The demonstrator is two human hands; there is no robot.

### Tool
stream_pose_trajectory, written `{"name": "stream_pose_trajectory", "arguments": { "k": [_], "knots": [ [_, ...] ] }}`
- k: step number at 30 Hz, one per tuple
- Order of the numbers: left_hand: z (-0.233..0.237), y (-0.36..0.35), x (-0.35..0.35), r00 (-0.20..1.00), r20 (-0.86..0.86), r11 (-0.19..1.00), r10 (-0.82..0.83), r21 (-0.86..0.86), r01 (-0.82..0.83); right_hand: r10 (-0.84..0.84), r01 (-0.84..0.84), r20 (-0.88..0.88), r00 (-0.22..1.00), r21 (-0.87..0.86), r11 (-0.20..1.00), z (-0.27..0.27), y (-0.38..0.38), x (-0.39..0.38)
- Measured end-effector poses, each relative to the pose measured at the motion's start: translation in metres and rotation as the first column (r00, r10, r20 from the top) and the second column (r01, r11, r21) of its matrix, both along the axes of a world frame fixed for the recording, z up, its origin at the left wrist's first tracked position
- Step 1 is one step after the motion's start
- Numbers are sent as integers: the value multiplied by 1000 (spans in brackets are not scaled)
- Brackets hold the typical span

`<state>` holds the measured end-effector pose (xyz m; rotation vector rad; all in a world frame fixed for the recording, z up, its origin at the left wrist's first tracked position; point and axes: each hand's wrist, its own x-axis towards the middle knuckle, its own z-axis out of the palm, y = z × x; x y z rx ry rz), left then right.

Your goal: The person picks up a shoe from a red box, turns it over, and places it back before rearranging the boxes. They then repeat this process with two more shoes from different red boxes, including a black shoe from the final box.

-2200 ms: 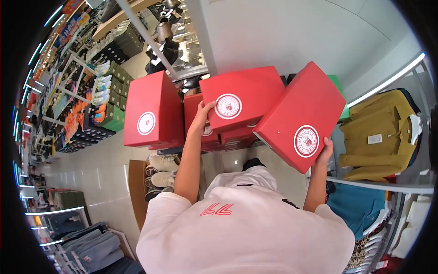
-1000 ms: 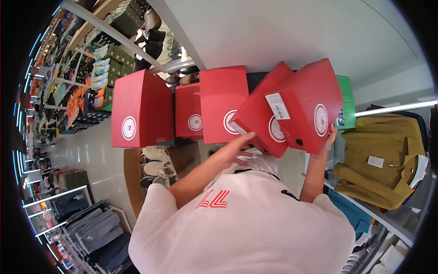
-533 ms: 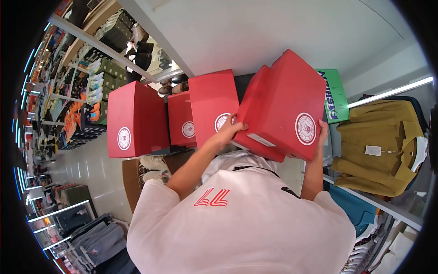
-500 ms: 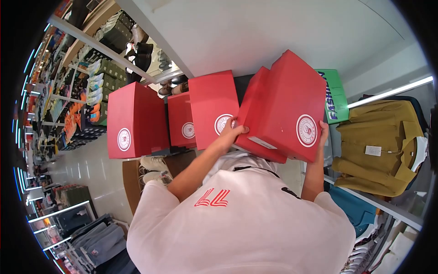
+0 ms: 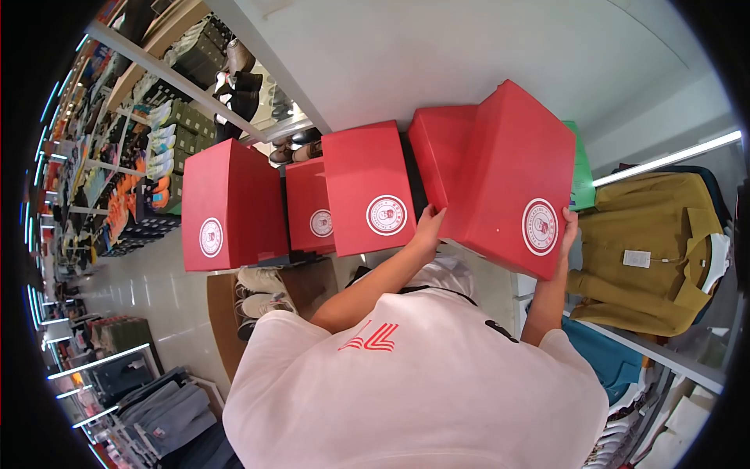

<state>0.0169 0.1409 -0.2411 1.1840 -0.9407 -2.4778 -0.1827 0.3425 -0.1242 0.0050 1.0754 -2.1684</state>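
Observation:
A large red shoe box (image 5: 516,172) with a round white emblem is held tilted in front of me. My right hand (image 5: 569,228) grips its lower right edge, fingers along the side. My left hand (image 5: 429,225) is at its lower left, fingertips closed on the edge; its far fingers are hidden. Behind and left of the held box stands another red box (image 5: 439,129), partly covered by it. Left of my left hand is a red box with the same emblem (image 5: 363,168), close to my fingers but apart from them.
More red boxes stand further left, a smaller one (image 5: 307,191) and a large one (image 5: 234,195). A green box (image 5: 582,168) shows behind the held box. An olive shirt (image 5: 641,250) hangs at right. Pale shoes (image 5: 266,293) lie below left; a white panel (image 5: 437,55) rises behind.
The held box has moved right and slightly up, covering more of the green box. The red box behind it has separated to the left and stands straighter. My left hand has shifted right.

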Motion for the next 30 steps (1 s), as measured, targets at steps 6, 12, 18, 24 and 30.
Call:
{"name": "stream_pose_trajectory", "arguments": {
  "k": [6,12,18,24,30],
  "knots": [
    [94,-35,50,983,-184,997,23,74,-10,84,-81,71,994,-38,996,4,-38,47],
    [142,-46,111,973,-152,970,172,-146,-194,25,-26,78,997,15,1000,13,-108,149],
    [127,-119,129,975,-65,928,211,-300,-221,360,-356,47,932,319,879,8,-128,192],
    [132,-180,140,972,37,963,234,-145,-226,459,-308,-357,814,405,861,1,-107,141],
    [122,-201,142,967,173,890,188,-446,-93,230,161,-616,753,513,843,-2,-121,72]
  ]
}}
